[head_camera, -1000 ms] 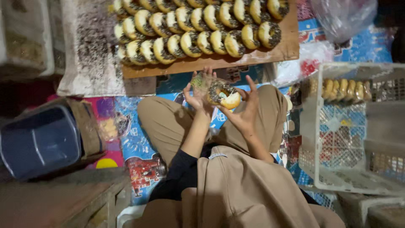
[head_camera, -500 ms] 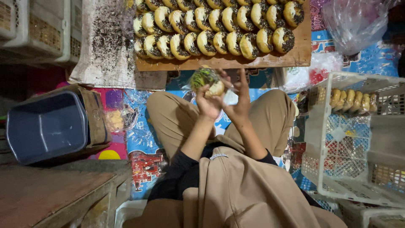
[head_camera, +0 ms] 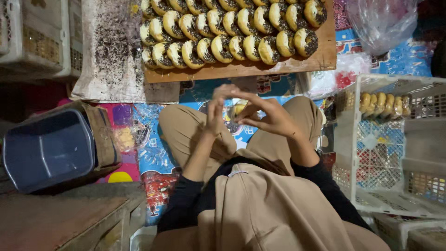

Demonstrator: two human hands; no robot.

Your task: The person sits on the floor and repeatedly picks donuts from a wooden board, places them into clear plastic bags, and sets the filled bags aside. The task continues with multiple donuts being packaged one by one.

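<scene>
— What is seen at the far left?

— A dark blue plastic tub (head_camera: 46, 148) is tipped on its side beside a brown bag (head_camera: 103, 135), with a wooden surface (head_camera: 55, 223) below. Behind, a grey sheet (head_camera: 111, 51) is strewn with dark crumbs.

— And in the middle?

— A wooden board (head_camera: 241, 69) is laid at the top, lined with rows of doughnuts (head_camera: 232, 28) topped in dark sprinkles. Below it, crossed legs in tan trousers (head_camera: 186, 130) are seen over a bright printed mat (head_camera: 153, 153). The left hand (head_camera: 217, 109) is raised upright, its fingers (head_camera: 222, 93) pressed together and curled at the tips against the right fingertips. The right hand (head_camera: 269, 116) is arched over from the other side, fingers bent. A wrapped doughnut (head_camera: 238, 110) is glimpsed in the gap between the two hands, above the lap, pinched between them; exactly which fingers are closed on it cannot be told.

— What is shown at the right?

— A clear plastic bag (head_camera: 381, 23) is set at the top corner. A white lattice crate (head_camera: 353, 153) is placed beside the right knee, and a row of pale buns (head_camera: 383, 104) is held inside it.
</scene>
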